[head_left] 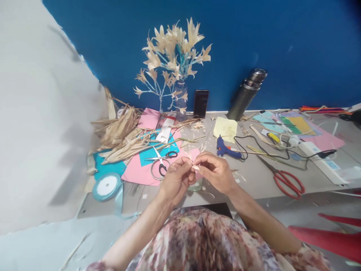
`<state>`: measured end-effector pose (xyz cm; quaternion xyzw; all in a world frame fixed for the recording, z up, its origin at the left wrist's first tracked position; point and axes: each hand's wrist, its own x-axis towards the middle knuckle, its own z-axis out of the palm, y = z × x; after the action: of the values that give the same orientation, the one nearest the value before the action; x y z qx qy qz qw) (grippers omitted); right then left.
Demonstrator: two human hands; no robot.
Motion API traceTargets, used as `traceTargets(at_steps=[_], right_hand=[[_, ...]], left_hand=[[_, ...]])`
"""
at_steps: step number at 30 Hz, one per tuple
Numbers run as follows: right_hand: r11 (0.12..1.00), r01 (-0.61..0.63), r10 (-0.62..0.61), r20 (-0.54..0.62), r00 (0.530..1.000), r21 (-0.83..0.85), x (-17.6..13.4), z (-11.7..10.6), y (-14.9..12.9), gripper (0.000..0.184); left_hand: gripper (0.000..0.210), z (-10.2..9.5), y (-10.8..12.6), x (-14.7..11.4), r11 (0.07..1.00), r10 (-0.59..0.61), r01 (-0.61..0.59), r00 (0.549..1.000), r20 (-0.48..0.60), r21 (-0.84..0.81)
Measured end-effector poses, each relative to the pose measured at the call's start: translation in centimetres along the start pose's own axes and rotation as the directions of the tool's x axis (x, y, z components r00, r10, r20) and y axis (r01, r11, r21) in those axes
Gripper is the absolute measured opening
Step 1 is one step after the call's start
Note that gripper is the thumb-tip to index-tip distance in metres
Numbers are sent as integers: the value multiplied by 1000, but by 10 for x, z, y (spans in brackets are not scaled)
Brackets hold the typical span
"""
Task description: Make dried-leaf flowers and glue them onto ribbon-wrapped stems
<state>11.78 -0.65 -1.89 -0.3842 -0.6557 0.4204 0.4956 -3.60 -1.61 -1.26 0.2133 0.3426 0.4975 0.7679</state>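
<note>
Close together over the front of the table, both hands pinch the same small pale piece, which looks like dried corn husk [190, 156]. My left hand [179, 174] is closed with thumb and fingertips on it. My right hand [214, 171] is closed too, its fingertips meeting the left ones. Most of the piece is hidden by the fingers. Just left of the hands, black-handled scissors [160, 160] lie spread on blue and pink sheets [132, 171], beside a ring of tape or wire. Beneath the hands, a clear glass-like object [196, 185] is partly covered.
Dried husks [124, 130] are heaped at left above a blue ribbon spool [107, 186]. Husk flowers [175, 41] stand in a bottle, near a phone [201, 103] and a flask [246, 94]. To the right lie a glue gun [227, 148], red-handled scissors [287, 183] and a power strip [321, 162].
</note>
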Motion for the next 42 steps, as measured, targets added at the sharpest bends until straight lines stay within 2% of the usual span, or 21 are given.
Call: traceTargets(at_steps=[3, 5, 7, 9, 11, 13, 17, 20, 22, 24, 26, 28, 30, 32, 35, 38, 42], right_hand=[[996, -5, 8, -39, 999, 93, -3, -1, 2, 1], [956, -54, 77, -72, 994, 287, -3, -3, 4, 7], [843, -137, 179, -30, 983, 521, -2, -6, 6, 18], [704, -235, 252, 73, 965, 670, -1, -10, 7, 29], [613, -306, 289, 153, 945, 728, -2, -13, 7, 38], [571, -329, 301, 181, 936, 752, -3, -16, 7, 48], [616, -338, 306, 178, 935, 711, -5, -21, 8, 55], [676, -347, 300, 188, 935, 650, -5, -24, 9, 48], [762, -339, 298, 165, 940, 552, -5, -26, 7, 39], [891, -299, 288, 82, 954, 342, -7, -27, 4, 27], [977, -208, 210, -38, 977, 44, -9, -27, 1, 16], [973, -86, 63, -113, 992, -215, -10, -26, -2, 10], [945, 15, -57, -122, 991, -326, -10, -24, -3, 10], [966, 38, -70, -117, 991, -254, -9, -21, 0, 11], [997, -58, 63, -79, 995, 56, -7, -18, 8, 7], [938, -172, 180, 1, 984, 300, -7, -16, 18, 13], [886, -237, 246, 29, 969, 399, -8, -15, 24, 16]], left_hand=[[31, -1, -2, -1, 1000, -3, 3, 1000, 1, 19], [29, -3, -3, -2, 999, 8, -8, 1000, -1, 31], [28, -3, -3, -4, 999, 22, -21, 1000, -2, 37], [28, -1, -3, -5, 999, 30, -31, 1000, 6, 36], [28, 1, -2, -7, 999, 36, -37, 999, 24, 34], [28, 3, -2, -8, 998, 42, -44, 998, 48, 36], [26, 5, -4, -8, 997, 45, -49, 996, 78, 56], [26, 4, -5, -6, 996, 53, -58, 997, 62, 72], [26, 3, -6, -4, 994, 59, -63, 998, 38, 88], [26, 3, -6, -2, 993, 62, -63, 998, 11, 104], [27, 2, -7, 0, 993, 58, -56, 998, -14, 107], [27, 2, -8, 2, 994, 43, -39, 998, -36, 99], [28, 3, -10, 4, 995, 32, -28, 998, -50, 91], [29, 4, -10, 6, 996, 48, -44, 998, -46, 79], [31, 6, -11, 6, 997, 61, -62, 998, 23, 48], [31, 9, -10, 6, 998, 31, -36, 996, 85, 59], [34, 13, -10, 5, 991, 56, -62, 997, 53, 123]])
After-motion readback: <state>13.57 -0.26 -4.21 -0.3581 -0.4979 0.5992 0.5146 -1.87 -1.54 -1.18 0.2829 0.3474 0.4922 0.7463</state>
